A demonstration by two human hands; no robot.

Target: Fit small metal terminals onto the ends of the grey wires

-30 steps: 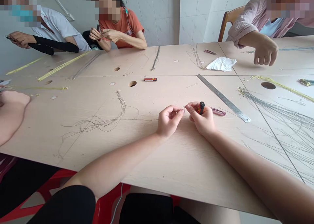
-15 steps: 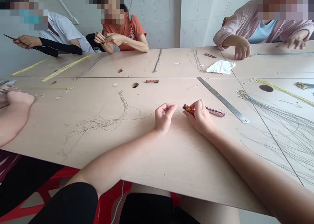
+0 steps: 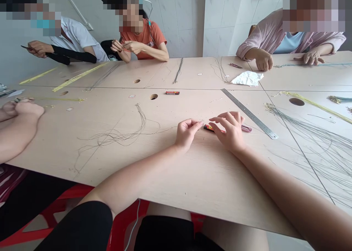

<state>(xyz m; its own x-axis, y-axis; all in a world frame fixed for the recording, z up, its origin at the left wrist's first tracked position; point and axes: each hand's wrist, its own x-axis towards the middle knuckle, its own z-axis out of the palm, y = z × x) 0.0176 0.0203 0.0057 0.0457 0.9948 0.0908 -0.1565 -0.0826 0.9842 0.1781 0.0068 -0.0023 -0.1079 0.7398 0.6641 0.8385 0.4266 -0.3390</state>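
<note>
My left hand (image 3: pixel 186 134) is closed in a pinch around the end of a thin dark cord (image 3: pixel 167 130), with a tiny bit showing at the fingertips. That cord seems to run left toward a loose bundle of dark cords (image 3: pixel 121 134) on the table. My right hand (image 3: pixel 229 131) is open, fingers spread, just above a small red and black lighter (image 3: pixel 209 128) that its thumb partly covers. Behind the right hand lies a pinkish-red cutter-like tool (image 3: pixel 246 128), mostly hidden.
A steel ruler (image 3: pixel 249 113) lies slanting beyond my right hand. Dark cords (image 3: pixel 310 137) spread at right beside yellow cords (image 3: pixel 324 105). A second red and black lighter (image 3: pixel 172 93), a table hole (image 3: pixel 153 97) and crumpled white paper (image 3: pixel 247 78) are farther back. Several people work around the table.
My right hand has let go of the lighter, which now lies on the table, and its fingers have spread. My left hand keeps its pinch. The view has shifted slightly.
</note>
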